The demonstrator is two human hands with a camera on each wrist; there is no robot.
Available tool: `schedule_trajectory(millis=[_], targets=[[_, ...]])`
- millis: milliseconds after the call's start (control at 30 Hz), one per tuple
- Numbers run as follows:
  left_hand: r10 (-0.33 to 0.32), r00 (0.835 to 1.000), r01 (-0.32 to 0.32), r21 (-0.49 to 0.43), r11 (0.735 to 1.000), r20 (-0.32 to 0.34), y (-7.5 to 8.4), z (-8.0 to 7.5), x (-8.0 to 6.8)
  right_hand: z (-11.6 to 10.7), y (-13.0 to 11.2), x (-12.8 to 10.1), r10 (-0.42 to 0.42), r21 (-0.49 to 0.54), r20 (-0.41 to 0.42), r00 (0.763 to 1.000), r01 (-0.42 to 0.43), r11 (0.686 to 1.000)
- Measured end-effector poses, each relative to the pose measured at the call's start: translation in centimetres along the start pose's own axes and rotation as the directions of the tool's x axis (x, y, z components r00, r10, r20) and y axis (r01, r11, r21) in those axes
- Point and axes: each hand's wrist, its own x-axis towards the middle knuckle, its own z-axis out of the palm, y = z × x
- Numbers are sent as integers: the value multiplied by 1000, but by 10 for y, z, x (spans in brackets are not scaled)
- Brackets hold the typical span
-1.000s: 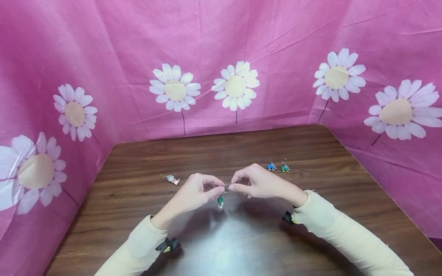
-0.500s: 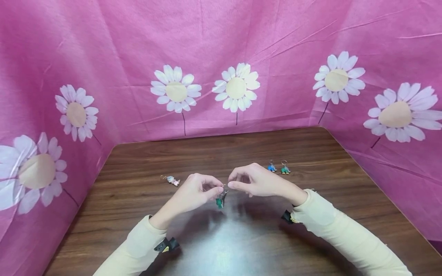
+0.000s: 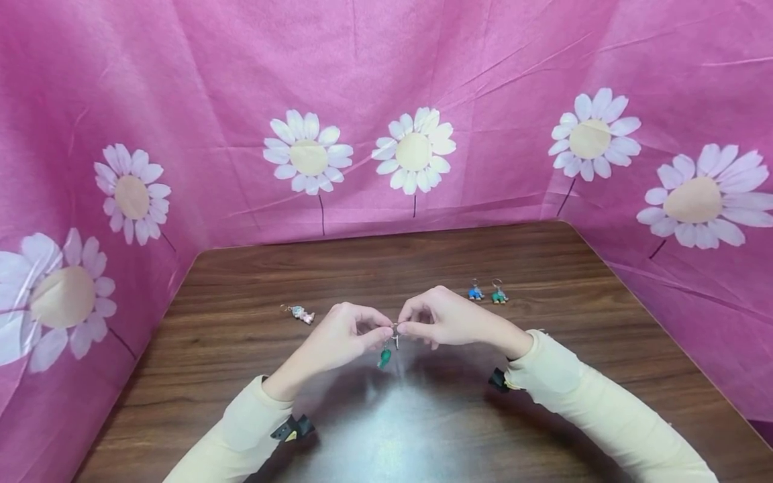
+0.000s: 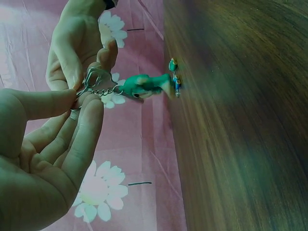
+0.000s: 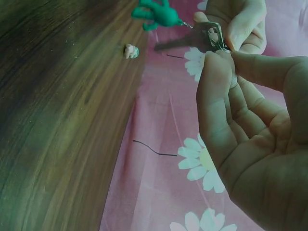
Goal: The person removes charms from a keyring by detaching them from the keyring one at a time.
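Observation:
Both hands meet above the middle of the wooden table (image 3: 423,429). My left hand (image 3: 347,332) and right hand (image 3: 443,316) each pinch the metal key ring (image 3: 395,329) (image 4: 94,79) (image 5: 214,36) from opposite sides. A small green figure charm (image 3: 384,357) (image 4: 144,86) (image 5: 156,12) hangs from the ring on a short chain, just above the tabletop. In the wrist views thumb and forefinger of each hand press together on the ring.
A pink figure keychain (image 3: 300,313) (image 5: 130,50) lies left of the hands. A blue keychain (image 3: 475,291) and a green one (image 3: 498,294) lie behind my right hand. Pink flowered cloth (image 3: 386,100) walls the table at the back and both sides.
The hands stay in place. The right fingertips, slightly apart from the ring half a second ago, are again pinched on it. The green charm has swung a little.

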Motion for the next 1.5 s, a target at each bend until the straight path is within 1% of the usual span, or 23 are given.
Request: schedule_trajectory(millis=[233, 367, 433, 500, 600, 667, 733, 767, 833, 900, 1000, 1067, 1100, 1133, 1167, 1200, 1233, 1300, 1400, 1500], targets=[[-1, 1000, 1, -30, 1000, 1, 0, 1, 1, -1, -1, 0, 38, 48, -5, 999, -38, 998], [7, 1000, -7, -48, 999, -4, 0, 0, 1, 0, -2, 2, 27, 77, -21, 999, -26, 997], [8, 1000, -9, -68, 998, -13, 1, -1, 1, 1, -3, 2, 41, 123, -35, 999, -36, 992], [7, 1000, -9, -89, 996, -25, 2, -2, 1, 2, -3, 3, 71, 193, -50, 996, -60, 979], [2, 999, -6, -131, 991, -33, 2, -3, 2, 4, -2, 2, 136, 311, -64, 989, -110, 944], [-3, 999, -5, -158, 987, -46, 2, -3, 2, 6, 0, 3, 178, 391, -75, 981, -136, 910], [-5, 998, -7, -184, 983, -64, 1, -2, 2, 9, 2, 3, 216, 474, -85, 973, -151, 867], [-5, 997, -10, -186, 983, -79, 1, -2, 2, 10, 4, 3, 235, 520, -90, 968, -156, 840], [-3, 994, -17, -187, 982, -109, 0, -1, 3, 13, 5, 3, 268, 613, -93, 959, -157, 774], [-1, 991, -25, -187, 982, -137, 0, -1, 4, 15, 6, 3, 298, 697, -85, 951, -157, 700], [-4, 986, -30, -199, 980, -169, -2, 1, 5, 17, 4, 3, 324, 786, -62, 944, -154, 598], [-10, 984, -30, -220, 975, -180, -2, 1, 5, 18, 5, 4, 330, 824, -37, 943, -158, 544], [-14, 982, -28, -225, 974, -186, -2, 1, 5, 18, 6, 4, 326, 836, -21, 945, -162, 524], [-17, 981, -26, -222, 975, -191, -2, 1, 6, 17, 7, 5, 317, 841, -1, 949, -170, 514], [-21, 981, -21, -219, 976, -192, -2, 1, 6, 15, 8, 5, 310, 837, 20, 950, -186, 514], [-29, 981, -13, -214, 977, -191, -2, 1, 6, 13, 10, 5, 311, 826, 40, 950, -207, 524], [-37, 981, -3, -205, 979, -188, -2, 1, 6, 11, 11, 5, 310, 805, 56, 949, -227, 547], [-50, 982, 17, -179, 984, -181, -2, 0, 6, 6, 15, 5, 318, 752, 73, 945, -261, 605], [-70, 986, 44, -163, 986, -154, -1, -1, 5, -1, 16, 4, 347, 648, 58, 936, -299, 700], [-76, 990, 57, -157, 986, -118, -1, 0, 5, -5, 17, 4, 336, 551, 40, 941, -301, 778]])
